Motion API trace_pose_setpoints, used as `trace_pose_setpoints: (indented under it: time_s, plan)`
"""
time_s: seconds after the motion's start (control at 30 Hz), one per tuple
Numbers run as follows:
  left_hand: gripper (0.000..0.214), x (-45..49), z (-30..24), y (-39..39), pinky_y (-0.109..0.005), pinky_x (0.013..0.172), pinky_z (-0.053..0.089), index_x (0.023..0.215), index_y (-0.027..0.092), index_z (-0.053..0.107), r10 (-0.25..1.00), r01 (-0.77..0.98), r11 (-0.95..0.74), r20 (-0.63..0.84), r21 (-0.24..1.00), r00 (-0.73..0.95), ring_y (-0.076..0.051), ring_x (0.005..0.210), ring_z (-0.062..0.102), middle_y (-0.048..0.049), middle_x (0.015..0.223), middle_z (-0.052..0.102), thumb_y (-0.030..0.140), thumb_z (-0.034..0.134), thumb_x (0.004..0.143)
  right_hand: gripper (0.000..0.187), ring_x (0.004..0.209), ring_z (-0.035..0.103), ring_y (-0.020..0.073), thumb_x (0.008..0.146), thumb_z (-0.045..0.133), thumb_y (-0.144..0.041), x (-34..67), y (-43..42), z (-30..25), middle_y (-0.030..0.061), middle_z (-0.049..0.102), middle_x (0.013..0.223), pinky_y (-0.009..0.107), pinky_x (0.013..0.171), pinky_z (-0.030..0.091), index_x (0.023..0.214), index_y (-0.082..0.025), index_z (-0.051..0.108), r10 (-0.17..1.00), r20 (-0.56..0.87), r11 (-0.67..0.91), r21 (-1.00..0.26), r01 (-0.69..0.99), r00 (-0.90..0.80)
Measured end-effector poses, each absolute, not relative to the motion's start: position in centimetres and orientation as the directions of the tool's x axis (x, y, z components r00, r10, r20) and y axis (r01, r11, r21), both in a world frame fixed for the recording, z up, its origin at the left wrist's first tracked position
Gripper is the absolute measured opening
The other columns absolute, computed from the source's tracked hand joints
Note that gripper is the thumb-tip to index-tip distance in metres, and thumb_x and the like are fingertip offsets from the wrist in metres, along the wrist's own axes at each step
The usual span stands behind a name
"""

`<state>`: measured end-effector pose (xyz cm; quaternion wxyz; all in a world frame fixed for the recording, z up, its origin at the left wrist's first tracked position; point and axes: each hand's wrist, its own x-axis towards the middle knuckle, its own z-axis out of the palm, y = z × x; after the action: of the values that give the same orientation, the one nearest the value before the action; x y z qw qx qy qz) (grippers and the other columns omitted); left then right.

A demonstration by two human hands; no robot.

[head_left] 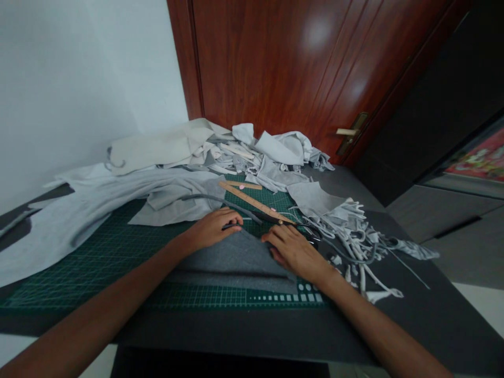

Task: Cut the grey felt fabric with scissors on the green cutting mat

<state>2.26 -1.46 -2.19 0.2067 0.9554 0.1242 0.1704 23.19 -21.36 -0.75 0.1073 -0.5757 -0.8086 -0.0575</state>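
Note:
A folded piece of dark grey cloth (236, 260) lies on the green cutting mat (129, 262) in front of me. My left hand (216, 227) pinches its upper edge, with a dark bit of it showing between thumb and fingers. At the right-hand slanting edge of the cloth, my right hand (291, 247) is bent, fingers and thumb closed on that edge; the exact grip is partly hidden. Just beyond the right hand lie black-handled scissors (313, 231). A wooden ruler (252, 200) and a narrow grey strip (212, 197) rest past both hands.
Light grey fabric (94, 202) spreads across the left side. A cream fabric roll (157, 149) and heaped white pieces (281, 147) lie against the wall and the brown door (268, 63). Cut strips (354, 231) pile up at right on the dark table (425, 310).

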Motion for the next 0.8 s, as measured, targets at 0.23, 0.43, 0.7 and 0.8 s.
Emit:
trace_pose_setpoints:
  time_s: [0.23,0.43,0.7,0.8]
  plan:
    - [0.018,2.3,-1.5,-1.9,-0.034,0.093,0.043,0.103,0.021,0.066,0.172,0.082,-0.960,0.335,0.267,0.926,-0.022,0.104,0.055,-0.0060,0.105,0.060,0.021,0.049,0.099,0.020,0.105,0.056,0.0264,0.096,0.056,-0.012,23.8,-20.9,-1.2,0.0099,0.060,0.103,0.040,0.093,0.047,0.106,-0.020,0.071,0.946,0.249,0.210,0.025,0.977,-0.209]
    - [0.024,2.7,-0.9,-4.5,-0.032,0.088,0.043,0.106,0.023,0.069,-0.122,-0.154,-0.981,0.242,0.119,0.962,-0.020,0.097,0.057,-0.0059,0.101,0.065,0.013,0.050,0.096,0.028,0.111,0.058,0.0297,0.097,0.055,-0.019,23.9,-20.5,-2.6,0.0148,0.062,0.112,0.042,0.096,0.047,0.122,-0.017,0.068,0.947,0.303,0.087,0.067,0.994,-0.103]
    - [0.027,3.2,-1.6,-5.1,-0.035,0.095,0.040,0.117,0.021,0.065,-0.158,-0.159,-0.987,0.249,-0.015,0.956,-0.021,0.107,0.058,-0.0046,0.114,0.068,0.012,0.057,0.092,0.029,0.109,0.061,0.0265,0.098,0.054,-0.016,23.5,-20.2,-2.5,0.0122,0.068,0.119,0.041,0.096,0.041,0.126,-0.017,0.064,0.956,0.290,0.021,0.067,0.998,-0.039]
    - [0.029,3.2,-1.9,-4.7,-0.036,0.099,0.038,0.122,0.021,0.063,-0.055,-0.056,-0.998,0.286,-0.005,0.957,-0.022,0.115,0.056,-0.0058,0.123,0.067,0.016,0.053,0.096,0.022,0.107,0.060,0.0259,0.098,0.055,-0.015,23.6,-20.3,-2.3,0.0093,0.068,0.114,0.039,0.091,0.039,0.116,-0.019,0.065,0.953,0.304,-0.006,0.044,0.999,-0.008]
